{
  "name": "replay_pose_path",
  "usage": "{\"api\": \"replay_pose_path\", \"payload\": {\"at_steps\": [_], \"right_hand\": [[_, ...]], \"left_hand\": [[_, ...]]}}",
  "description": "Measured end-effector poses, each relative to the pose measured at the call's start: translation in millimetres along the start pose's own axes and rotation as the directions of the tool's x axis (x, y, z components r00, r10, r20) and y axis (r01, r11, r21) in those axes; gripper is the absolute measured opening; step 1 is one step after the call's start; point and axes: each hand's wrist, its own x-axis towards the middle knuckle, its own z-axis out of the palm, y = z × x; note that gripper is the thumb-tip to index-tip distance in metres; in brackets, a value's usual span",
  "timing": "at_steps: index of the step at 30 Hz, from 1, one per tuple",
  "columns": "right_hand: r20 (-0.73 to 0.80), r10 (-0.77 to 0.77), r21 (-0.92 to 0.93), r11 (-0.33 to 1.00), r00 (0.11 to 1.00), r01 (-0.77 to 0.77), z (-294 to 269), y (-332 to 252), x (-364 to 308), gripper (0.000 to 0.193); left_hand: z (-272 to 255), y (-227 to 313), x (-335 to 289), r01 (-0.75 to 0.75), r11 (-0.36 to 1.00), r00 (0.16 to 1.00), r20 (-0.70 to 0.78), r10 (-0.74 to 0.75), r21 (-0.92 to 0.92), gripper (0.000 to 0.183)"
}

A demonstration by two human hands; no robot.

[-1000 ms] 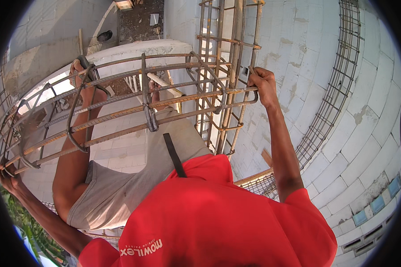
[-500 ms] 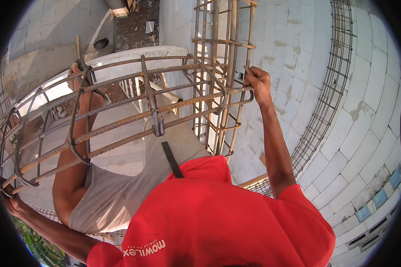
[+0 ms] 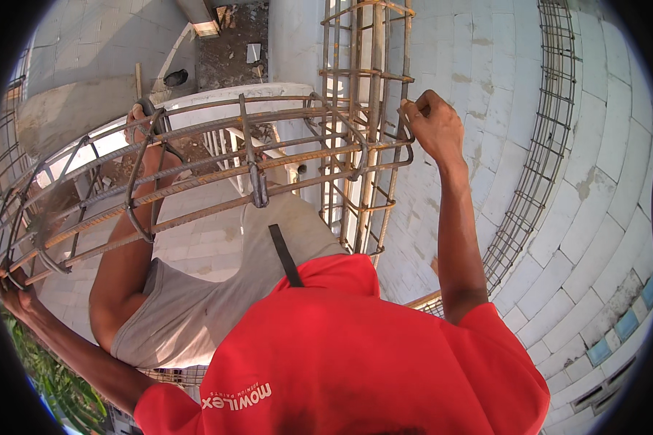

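Note:
A long rebar beam cage (image 3: 192,177), rusty bars tied with bent square stirrups, runs across in front of me. Its left end is in my left hand (image 3: 16,296), whose fingers close around the bars, partly hidden behind them. The right end of the cage reaches into an upright rebar column cage (image 3: 374,80). Beside that column, my right hand (image 3: 437,129) is closed, with thumb and fingertips pinched at a vertical steel bar (image 3: 406,72) on its right side. The bent bar ends of the beam cage lie just below these fingertips.
A bare foot (image 3: 134,123) rests on a curved white ledge (image 3: 268,90) behind the cage. A pale block wall (image 3: 479,167) rises at right, with another rebar cage (image 3: 537,159) along it. Green leaves (image 3: 51,377) show at lower left, rubble (image 3: 232,43) at top.
The left end of the beam cage has risen with my left hand. My right hand has shifted slightly right, its fist loosening to a fingertip pinch. The view has shifted a little.

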Motion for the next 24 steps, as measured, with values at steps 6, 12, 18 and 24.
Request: {"api": "replay_pose_path", "payload": {"at_steps": [6,12,18,24], "right_hand": [[-0.212,-0.288,0.254,0.906,0.934,0.337,30.9,-15.0,-50.9,0.039],[-0.449,-0.255,0.283,0.869,0.857,0.407,67.1,-12.0,-52.5,0.051],[-0.427,-0.352,0.233,0.847,0.833,0.478,67.6,1.8,-45.1,0.041],[-0.635,-0.308,0.258,0.78,0.709,0.57,87.7,7.4,-40.1,0.03]], "left_hand": [[17.7,-14.1,10.9,0.137,0.973,0.99,-0.018,-0.143,-0.183,0.021],[75.5,-25.3,-9.7,0.129,0.953,0.923,-0.319,-0.217,-0.276,0.025],[129.1,-23.1,-32.5,0.147,0.922,0.918,-0.297,-0.261,-0.357,0.014],[138.3,5.3,-57.2,-0.054,0.996,0.981,-0.19,0.04,-0.068,0.021]]}}
